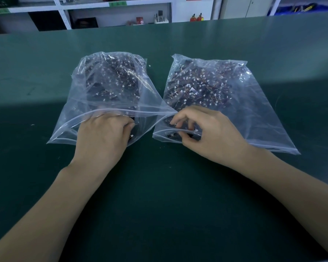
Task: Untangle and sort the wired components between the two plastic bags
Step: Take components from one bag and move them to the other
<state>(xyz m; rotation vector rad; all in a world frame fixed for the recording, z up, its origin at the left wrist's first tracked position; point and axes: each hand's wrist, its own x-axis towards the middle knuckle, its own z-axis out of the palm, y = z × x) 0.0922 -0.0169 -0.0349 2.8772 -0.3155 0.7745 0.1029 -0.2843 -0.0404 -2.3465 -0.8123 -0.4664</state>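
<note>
Bags side by side on the green table (45, 72). My left hand (102, 135) sits inside the left bag (95, 91), fingers curled onto dark wired components (112, 78) (grip unclear). My right hand (206, 133) pinches a part at the right bag (244, 110) mouth.

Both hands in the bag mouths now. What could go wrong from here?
1. Wires in the right bag look densely tangled; the right hand, pinching parts at the mouth, may drag out a whole clump.
2. The left hand reaches into the left bag; pulling may slide the loose bag on the green table.
3. The bag mouths nearly touch, so dropped parts could land in the wrong bag.
</note>
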